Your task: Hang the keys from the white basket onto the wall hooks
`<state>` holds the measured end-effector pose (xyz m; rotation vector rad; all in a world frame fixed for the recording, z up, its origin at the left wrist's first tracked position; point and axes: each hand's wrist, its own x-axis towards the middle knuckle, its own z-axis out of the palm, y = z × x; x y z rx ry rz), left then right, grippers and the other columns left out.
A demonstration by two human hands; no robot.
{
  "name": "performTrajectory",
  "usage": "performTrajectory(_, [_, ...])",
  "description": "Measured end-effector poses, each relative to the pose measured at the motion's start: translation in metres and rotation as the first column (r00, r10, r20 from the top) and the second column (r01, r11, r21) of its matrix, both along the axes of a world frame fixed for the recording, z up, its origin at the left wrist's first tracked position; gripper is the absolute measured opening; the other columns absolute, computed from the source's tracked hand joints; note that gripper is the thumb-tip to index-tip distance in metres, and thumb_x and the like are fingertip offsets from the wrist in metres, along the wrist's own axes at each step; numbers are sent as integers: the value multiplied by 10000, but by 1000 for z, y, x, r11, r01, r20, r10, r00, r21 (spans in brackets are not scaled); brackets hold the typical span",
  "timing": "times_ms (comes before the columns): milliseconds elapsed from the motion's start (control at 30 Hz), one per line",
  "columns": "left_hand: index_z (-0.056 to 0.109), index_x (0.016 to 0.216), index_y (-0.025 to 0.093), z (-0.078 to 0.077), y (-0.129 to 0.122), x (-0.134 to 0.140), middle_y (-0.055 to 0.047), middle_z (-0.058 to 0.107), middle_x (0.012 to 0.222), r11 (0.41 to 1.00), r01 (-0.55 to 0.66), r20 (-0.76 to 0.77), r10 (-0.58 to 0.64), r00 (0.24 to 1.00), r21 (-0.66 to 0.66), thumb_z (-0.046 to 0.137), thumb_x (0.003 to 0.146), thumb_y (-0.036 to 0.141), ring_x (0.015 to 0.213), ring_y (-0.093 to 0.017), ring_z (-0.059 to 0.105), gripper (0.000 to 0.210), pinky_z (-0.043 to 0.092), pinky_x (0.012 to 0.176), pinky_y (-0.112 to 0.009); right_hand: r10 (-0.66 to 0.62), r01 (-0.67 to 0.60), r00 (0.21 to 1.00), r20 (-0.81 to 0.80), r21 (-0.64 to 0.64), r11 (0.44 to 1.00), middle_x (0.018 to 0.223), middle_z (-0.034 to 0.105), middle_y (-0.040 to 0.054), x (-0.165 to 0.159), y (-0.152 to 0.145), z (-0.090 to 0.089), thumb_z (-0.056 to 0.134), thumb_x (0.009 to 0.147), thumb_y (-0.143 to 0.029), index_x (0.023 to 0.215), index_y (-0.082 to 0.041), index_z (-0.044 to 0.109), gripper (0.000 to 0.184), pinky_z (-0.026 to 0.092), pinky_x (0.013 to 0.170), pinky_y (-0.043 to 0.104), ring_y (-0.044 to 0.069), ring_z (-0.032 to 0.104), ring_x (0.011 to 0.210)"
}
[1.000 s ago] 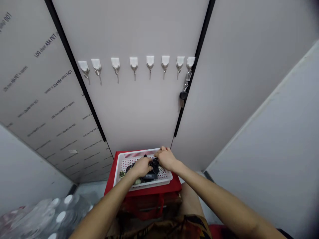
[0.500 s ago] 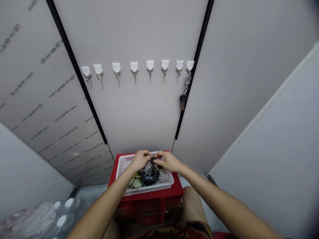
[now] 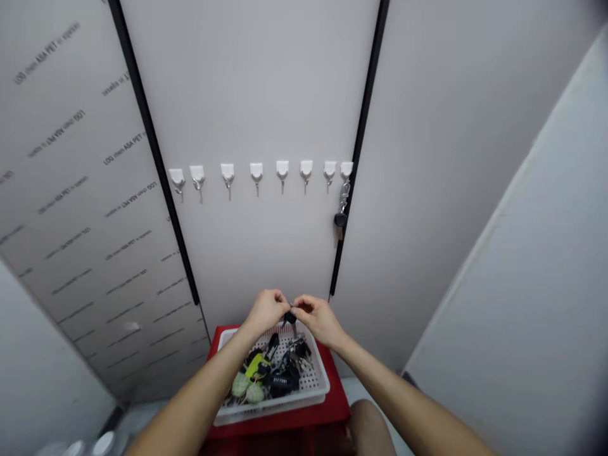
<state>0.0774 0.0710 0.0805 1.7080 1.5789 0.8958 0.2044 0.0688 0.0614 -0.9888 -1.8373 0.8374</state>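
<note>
My left hand (image 3: 266, 310) and my right hand (image 3: 317, 316) meet above a white perforated basket (image 3: 317, 382), both pinching one small black key (image 3: 290, 318) lifted clear of the pile. The basket holds several keys and fobs (image 3: 278, 370), some black, one yellow-green. A row of several white wall hooks (image 3: 256, 171) runs across the grey panel above. The rightmost hook carries a hanging key with a black head (image 3: 340, 218); the other hooks are bare.
The basket rests on a red box (image 3: 327, 415). Black vertical strips (image 3: 354, 164) divide the wall panels. A slanted grey panel (image 3: 536, 285) closes in the right side. Bottle caps (image 3: 102, 443) show at the bottom left.
Both hands rose out of the basket with a small black key between them. The view tilted up, so the hooks and basket sit lower in frame.
</note>
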Motion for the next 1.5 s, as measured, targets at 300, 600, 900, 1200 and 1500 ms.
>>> performTrajectory(300, [461,767,121,64,9,31,-26,525,736,947,93,404,-218,889,308,459,554,160,671,-89,486,216,391,599,-203,-125,120,919,-374,-36,992,447,455,-53,26,38,87,477,587,-214,575,-137,485,78,349,434,176,47,412,415])
performTrajectory(600, [439,992,143,148,40,66,-63,531,940,811,140,-8,-165,986,568,420,602,135,787,-128,501,391,386,715,-259,-334,377,745,-577,-50,925,414,450,-45,33,85,191,469,599,-169,520,-140,431,93,378,344,171,54,439,360])
performTrajectory(900, [455,999,113,127,40,57,-85,530,963,901,115,-147,-58,987,418,430,611,169,794,-139,507,393,385,714,-246,-537,545,754,-378,-95,833,467,492,-15,34,106,187,467,599,-176,560,-136,465,55,393,364,192,84,484,396])
performTrajectory(1200, [519,894,100,-7,7,13,-85,572,860,972,217,-76,-211,975,92,462,595,168,749,-139,513,312,388,686,-244,-449,459,887,-102,280,843,795,546,45,34,48,72,442,606,-213,825,-134,513,244,383,596,228,86,473,585])
performTrajectory(1500, [552,816,191,-81,-35,-15,-60,579,843,950,288,-493,-309,814,-119,524,529,222,776,-198,505,290,353,664,-261,61,-222,547,835,75,972,804,570,66,11,-15,-52,481,575,-174,777,-169,557,216,307,683,294,181,462,790])
